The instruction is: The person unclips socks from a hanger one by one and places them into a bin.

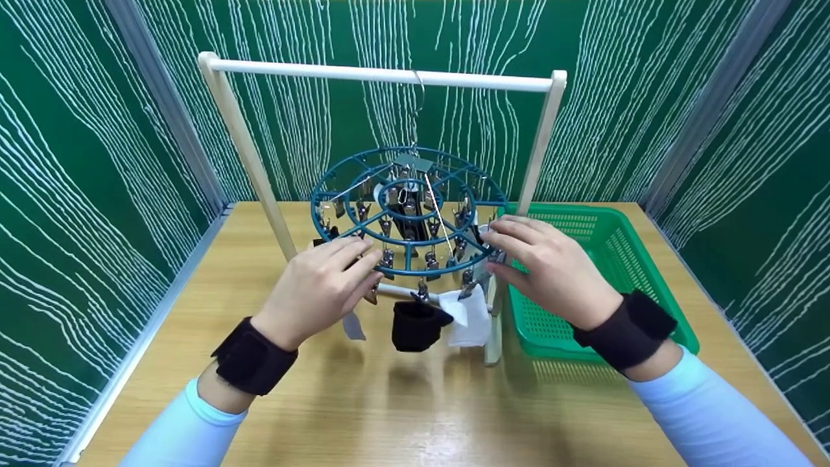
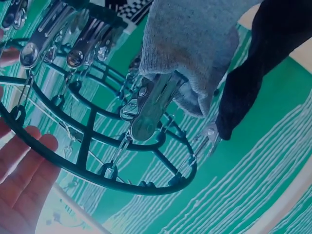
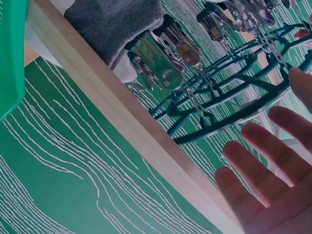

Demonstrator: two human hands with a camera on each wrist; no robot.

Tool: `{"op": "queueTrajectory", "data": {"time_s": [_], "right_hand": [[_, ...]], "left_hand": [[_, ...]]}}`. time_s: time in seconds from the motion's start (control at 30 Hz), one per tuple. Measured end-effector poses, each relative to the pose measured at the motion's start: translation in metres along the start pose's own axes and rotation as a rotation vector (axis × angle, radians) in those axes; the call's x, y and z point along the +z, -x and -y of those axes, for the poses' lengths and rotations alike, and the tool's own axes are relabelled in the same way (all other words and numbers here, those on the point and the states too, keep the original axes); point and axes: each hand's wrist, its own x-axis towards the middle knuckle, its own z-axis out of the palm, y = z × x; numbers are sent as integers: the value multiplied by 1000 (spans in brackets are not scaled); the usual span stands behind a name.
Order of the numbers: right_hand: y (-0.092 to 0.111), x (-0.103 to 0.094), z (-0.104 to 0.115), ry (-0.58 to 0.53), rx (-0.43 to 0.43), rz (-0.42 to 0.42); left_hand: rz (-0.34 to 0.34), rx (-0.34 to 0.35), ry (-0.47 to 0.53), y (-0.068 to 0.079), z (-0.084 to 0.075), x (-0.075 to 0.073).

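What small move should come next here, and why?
Perhaps a gentle turn of the round hanger: the left hand and right hand flank its near side, and it hangs by a hook from the bar, so it would likely swivel easily.

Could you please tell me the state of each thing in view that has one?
Rack: upright on the table.
Hanger: hung by its hook from the rack.
Front black sock: clipped, hanging.
White sock: clipped, hanging.
Grey sock, left wrist view: clipped at its cuff.
Green basket: upright on the table.
Left hand: fingers extended at the hanger's rim.
Right hand: fingers extended near the rim.
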Motion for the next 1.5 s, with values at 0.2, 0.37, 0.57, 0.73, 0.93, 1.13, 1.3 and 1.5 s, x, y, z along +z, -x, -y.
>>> {"op": "queueTrajectory", "data": {"time_s": [0.2, 0.37, 0.57, 0.73, 0.93, 1.13, 1.3, 1.5], "right_hand": [[-4, 3, -2, -28, -19, 6], [-7, 4, -2, -53, -36, 12], [-11, 5, -3, -62, -64, -22], [-13, 7, -4, -68, -74, -55], [-15, 8, -3, -74, -82, -79], [-18, 9, -2, -73, -90, -91], [-19, 9, -2, -73, -97, -89], [-18, 7, -4, -68, -98, -95]], "left_hand": [[-22, 13, 4, -1, 2, 2], [-51, 6, 8, -2, 3, 3], [-86, -33, 24, -4, 3, 3], [-157, -116, 130, -3, 1, 5], [-315, -161, 213, -5, -7, 9], [-348, -185, 274, -3, -24, 9], [-163, -310, 333, 1, -39, 14], [44, -487, 478, -5, -51, 22]]}}
